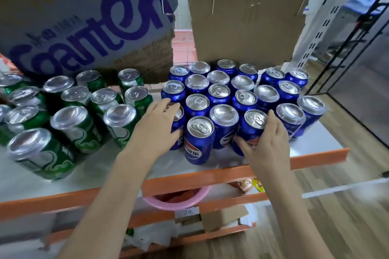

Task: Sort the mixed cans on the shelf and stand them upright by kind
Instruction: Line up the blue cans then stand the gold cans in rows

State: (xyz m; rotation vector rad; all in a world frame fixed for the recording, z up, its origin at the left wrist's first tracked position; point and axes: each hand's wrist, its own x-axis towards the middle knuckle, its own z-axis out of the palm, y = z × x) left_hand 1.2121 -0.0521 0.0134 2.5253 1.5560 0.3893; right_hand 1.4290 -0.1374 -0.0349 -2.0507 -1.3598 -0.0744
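Several green cans stand upright on the left half of the white shelf. Several blue cans stand upright in rows on the right half. My left hand grips a blue can at the left front corner of the blue group, fingers over its top and thumb on its side. My right hand grips another blue can in the front row, thumb on its label and fingers at its rim. Between the two hands stands a front blue can.
The shelf has an orange front rail. Two cardboard sheets hang behind and above the cans, one with purple lettering. Lower shelves hold a pink basin, a small cardboard box and snack packets. Wooden floor lies to the right.
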